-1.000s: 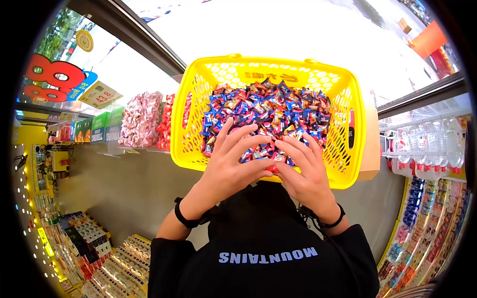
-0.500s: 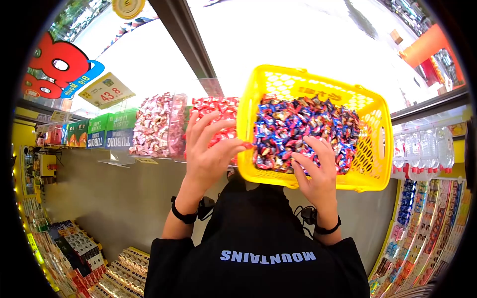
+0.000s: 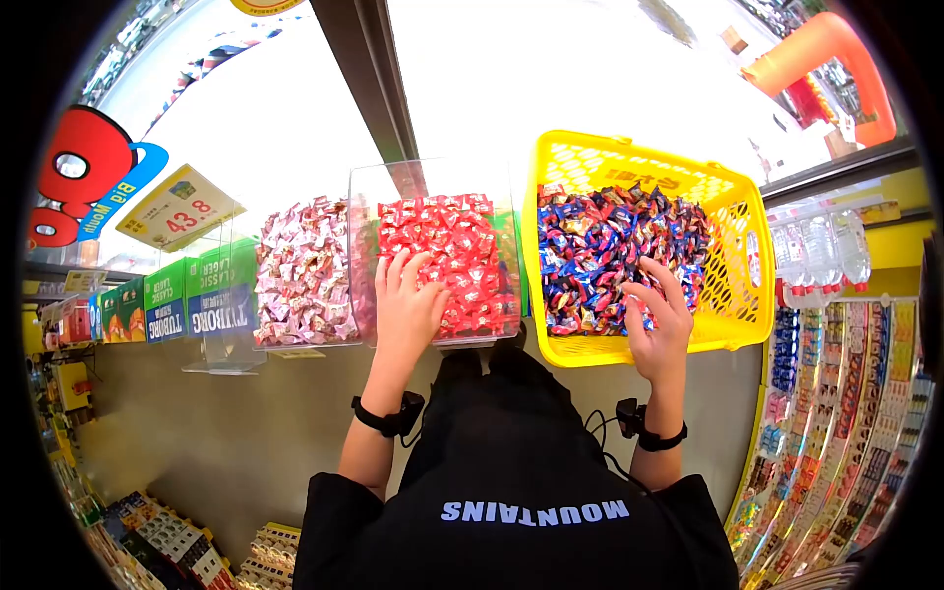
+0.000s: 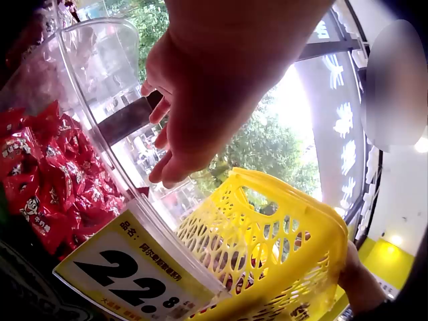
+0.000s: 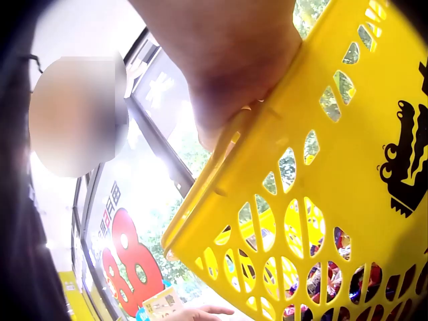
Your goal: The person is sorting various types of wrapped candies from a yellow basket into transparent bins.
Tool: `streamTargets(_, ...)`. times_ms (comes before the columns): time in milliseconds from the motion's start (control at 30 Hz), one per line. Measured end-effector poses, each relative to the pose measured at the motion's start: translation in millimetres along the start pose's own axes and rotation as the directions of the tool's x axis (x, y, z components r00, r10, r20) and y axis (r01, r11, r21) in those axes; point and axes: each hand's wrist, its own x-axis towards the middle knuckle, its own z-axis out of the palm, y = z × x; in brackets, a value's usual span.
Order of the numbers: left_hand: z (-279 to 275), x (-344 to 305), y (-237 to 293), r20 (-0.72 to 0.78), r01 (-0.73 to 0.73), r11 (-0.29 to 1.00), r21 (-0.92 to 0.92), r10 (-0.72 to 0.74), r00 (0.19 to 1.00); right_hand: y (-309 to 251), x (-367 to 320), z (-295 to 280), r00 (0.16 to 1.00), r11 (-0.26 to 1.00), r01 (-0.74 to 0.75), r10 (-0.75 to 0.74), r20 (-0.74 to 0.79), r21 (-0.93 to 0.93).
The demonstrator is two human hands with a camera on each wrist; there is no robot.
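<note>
My left hand (image 3: 407,302) is over the near left part of a clear bin (image 3: 362,187) of red-wrapped candies (image 3: 447,246). Its fingers are spread, and no candy shows between them. In the left wrist view that hand hangs above the bin's rim with fingers loosely bent. The right hand (image 3: 661,329) reaches over the near side of a yellow plastic basket (image 3: 752,324), thumb and fingers apart above blue, red and dark wrapped candies (image 3: 610,246). From the right wrist, the basket wall hides most of its fingers.
Left of the red candies stands a bin of pink-wrapped candies (image 3: 307,270), then green Tuborg boxes (image 3: 221,285). A 22.8 price card (image 4: 137,271) hangs on the red bin's front. Plastic bottles (image 3: 821,246) and product shelves (image 3: 836,413) line the right side.
The left hand moved from the basket to the red bin, and the red candy it pinched no longer shows in its fingers. The right hand stayed over the basket; the view swung left.
</note>
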Motion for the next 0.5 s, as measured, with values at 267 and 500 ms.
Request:
streamTargets(267,-33,33,43,-0.098,-0.057,0.987,-0.148,0.042,0.994,3,0,-1,1.0,1.0,0.024,-0.024,-0.003,0.005)
streamTargets(500,-70,71,118,-0.11,-0.219,0.961,-0.168,0.202,0.973,10,2,-8,0.976,0.975,0.218,-0.218,-0.008,0.043)
